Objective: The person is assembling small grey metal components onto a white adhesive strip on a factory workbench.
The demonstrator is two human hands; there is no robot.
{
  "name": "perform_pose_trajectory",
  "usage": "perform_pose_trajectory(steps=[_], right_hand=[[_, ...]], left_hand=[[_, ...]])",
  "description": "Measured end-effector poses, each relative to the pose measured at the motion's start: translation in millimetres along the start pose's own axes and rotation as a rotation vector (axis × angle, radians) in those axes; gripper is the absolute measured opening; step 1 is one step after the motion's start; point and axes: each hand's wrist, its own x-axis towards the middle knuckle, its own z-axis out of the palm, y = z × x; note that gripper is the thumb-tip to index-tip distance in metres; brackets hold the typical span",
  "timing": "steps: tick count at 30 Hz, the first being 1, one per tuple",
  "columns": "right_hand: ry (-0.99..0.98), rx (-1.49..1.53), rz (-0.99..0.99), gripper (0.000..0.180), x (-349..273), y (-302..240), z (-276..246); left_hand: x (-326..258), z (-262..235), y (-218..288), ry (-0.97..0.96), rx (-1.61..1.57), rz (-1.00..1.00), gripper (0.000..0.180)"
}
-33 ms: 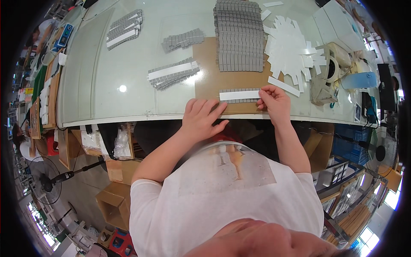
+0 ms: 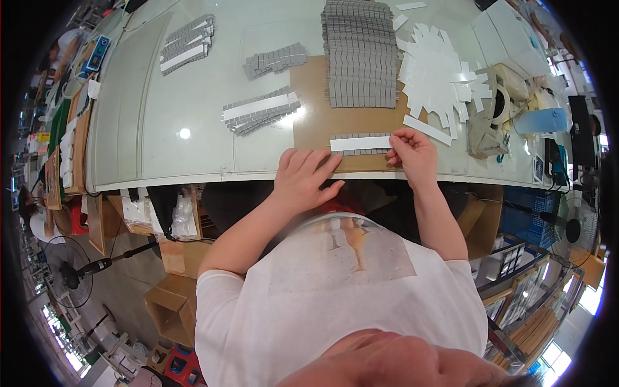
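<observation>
A white strip [image 2: 361,144] lies lengthwise along a grey gridded strip [image 2: 364,153] on the brown board [image 2: 311,119], close to the table's front edge. My right hand [image 2: 413,153] pinches the white strip's right end between thumb and fingers. With its fingers spread, my left hand [image 2: 306,177] rests at the table edge, one fingertip by the left end of the strips. Beyond them stands a tall stack of grey gridded strips [image 2: 361,58]. A heap of loose white strips [image 2: 432,71] spreads to its right, and a single white strip [image 2: 427,129] lies near my right hand.
Smaller piles of grey strips lie to the left: one topped with white [image 2: 261,111], one plain [image 2: 276,61], one farther off [image 2: 187,44]. At the right are a tape dispenser [image 2: 491,113], a blue bottle [image 2: 541,120] and a white box [image 2: 512,40].
</observation>
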Motion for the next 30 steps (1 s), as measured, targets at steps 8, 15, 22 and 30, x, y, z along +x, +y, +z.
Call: perform_pose_trajectory(steps=[8,15,22,30], right_hand=[[0.006,-0.013,0.01,0.012,-2.0,-2.3,0.6],[0.005,-0.024,0.013,0.012,-1.1,-2.6,0.7],[0.032,-0.028,0.02,0.015,-0.6,3.3,-0.3],[-0.086,-0.899,-1.014,0.028,-29.7,14.5,12.2]], left_hand=[[-0.2,0.9,-0.4,-0.006,0.002,0.003,0.051],[0.8,1.4,-0.4,-0.004,0.004,0.009,0.05],[1.1,1.6,-1.0,-0.007,0.002,0.008,0.05],[-4.2,4.3,-1.5,-0.008,0.024,0.02,0.053]])
